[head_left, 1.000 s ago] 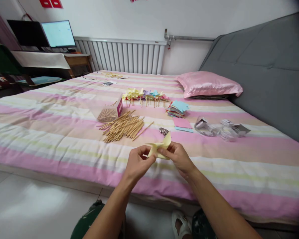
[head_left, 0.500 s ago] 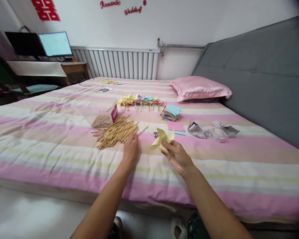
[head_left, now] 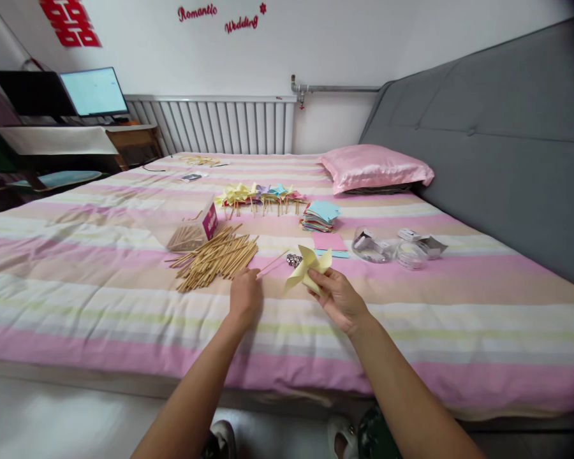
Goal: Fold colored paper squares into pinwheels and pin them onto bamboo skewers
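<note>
Head view: a yellow paper pinwheel (head_left: 310, 268) is held up just above the bed (head_left: 124, 306), pinched between thumb and fingers of the right hand (head_left: 337, 296). A single wooden stick (head_left: 272, 262) is gripped at its near end by the closed left hand (head_left: 245, 296), just right of the stick pile (head_left: 215, 258). A small heap of metal pins (head_left: 294, 259) is seen beside the pinwheel. Farther back, a coloured paper stack (head_left: 319, 215) and a row of finished pinwheels (head_left: 261, 196) are laid out.

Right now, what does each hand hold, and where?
Left hand: a wooden stick, by its near end. Right hand: a yellow paper pinwheel, by its lower edge.
</note>
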Demonstrator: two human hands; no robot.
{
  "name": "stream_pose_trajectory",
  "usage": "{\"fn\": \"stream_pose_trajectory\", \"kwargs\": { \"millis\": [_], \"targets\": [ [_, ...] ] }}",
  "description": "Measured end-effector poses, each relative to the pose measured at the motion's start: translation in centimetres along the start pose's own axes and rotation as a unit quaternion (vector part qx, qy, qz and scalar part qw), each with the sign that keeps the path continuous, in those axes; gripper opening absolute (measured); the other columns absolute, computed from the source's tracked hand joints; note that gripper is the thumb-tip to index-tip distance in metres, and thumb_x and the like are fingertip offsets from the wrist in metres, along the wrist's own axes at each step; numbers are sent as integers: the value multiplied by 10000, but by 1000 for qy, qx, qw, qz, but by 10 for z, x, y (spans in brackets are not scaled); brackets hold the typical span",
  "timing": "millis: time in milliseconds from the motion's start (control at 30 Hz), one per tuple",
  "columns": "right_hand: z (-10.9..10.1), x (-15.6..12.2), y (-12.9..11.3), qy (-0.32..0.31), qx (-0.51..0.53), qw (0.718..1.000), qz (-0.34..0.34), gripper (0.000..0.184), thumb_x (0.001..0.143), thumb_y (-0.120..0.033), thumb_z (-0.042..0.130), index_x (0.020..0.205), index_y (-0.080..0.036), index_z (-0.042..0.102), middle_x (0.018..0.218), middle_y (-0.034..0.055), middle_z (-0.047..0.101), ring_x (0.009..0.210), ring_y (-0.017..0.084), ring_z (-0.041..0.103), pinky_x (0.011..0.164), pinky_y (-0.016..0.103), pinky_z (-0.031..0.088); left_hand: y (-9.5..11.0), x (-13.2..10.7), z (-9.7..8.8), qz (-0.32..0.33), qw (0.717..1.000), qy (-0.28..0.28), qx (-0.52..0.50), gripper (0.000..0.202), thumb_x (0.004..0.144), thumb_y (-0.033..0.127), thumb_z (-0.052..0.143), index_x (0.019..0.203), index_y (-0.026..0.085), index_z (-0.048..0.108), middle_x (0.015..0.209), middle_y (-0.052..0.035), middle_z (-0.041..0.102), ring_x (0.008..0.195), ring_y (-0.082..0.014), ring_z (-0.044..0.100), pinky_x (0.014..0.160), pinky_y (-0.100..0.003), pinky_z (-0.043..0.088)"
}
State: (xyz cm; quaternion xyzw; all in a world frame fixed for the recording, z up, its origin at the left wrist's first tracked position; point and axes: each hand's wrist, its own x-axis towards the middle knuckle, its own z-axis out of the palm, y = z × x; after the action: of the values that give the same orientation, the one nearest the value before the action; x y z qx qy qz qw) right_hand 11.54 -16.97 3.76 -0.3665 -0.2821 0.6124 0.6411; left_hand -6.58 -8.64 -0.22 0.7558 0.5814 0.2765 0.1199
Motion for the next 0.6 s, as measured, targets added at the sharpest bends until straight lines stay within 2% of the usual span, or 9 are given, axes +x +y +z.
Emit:
{"fn": "stream_pose_trajectory", "kwargs": {
  "millis": [100,200,267,333,500,600],
  "targets": [
    [-1,-3,-3,-21,-5,1000,-8,259,565,-305,824,763,-210,689,783,-13,695,786,145,627,773,274,495,1,-14,-14,-11,998,12,-62,296,800,132,408,940,138,668,924,-116,683,839,-213,621,769,-327,457],
    [-2,-7,-4,-38,-9,999,-13,270,559,-309,830,773,-204,704,822,1,702,799,152,620,798,285,484,8,-34,-31,-12,989,-7,-149,267,829,251,432,910,139,661,779,-64,678,667,-158,605,628,-260,470],
    [-2,-10,-5,-51,-9,999,-17,277,561,-314,831,786,-204,714,817,3,701,774,147,610,768,275,482,14,-47,-43,-34,952,-46,-300,276,801,342,516,881,127,669,728,-53,646,603,-134,553,558,-230,430],
    [-1,-13,-5,-68,-6,997,-22,274,561,-314,835,785,-207,718,793,-1,695,741,136,596,728,258,478,20,-56,-52,-58,927,-59,-365,291,764,388,580,844,123,672,704,-38,615,564,-106,494,516,-207,374],
    [-1,-16,-7,-78,23,996,-39,270,498,-304,867,676,-206,690,675,-25,637,656,111,546,659,239,461,22,-61,-64,-58,920,-87,-376,314,728,436,632,748,125,665,616,-1,537,536,-83,400,476,-198,265],
    [-2,-16,-6,-100,33,993,-54,276,501,-311,865,673,-203,678,726,-26,621,714,112,546,695,241,456,23,-61,-67,-44,915,-122,-382,309,725,433,641,732,125,659,576,15,513,522,-77,365,478,-202,245]
  ]
}}
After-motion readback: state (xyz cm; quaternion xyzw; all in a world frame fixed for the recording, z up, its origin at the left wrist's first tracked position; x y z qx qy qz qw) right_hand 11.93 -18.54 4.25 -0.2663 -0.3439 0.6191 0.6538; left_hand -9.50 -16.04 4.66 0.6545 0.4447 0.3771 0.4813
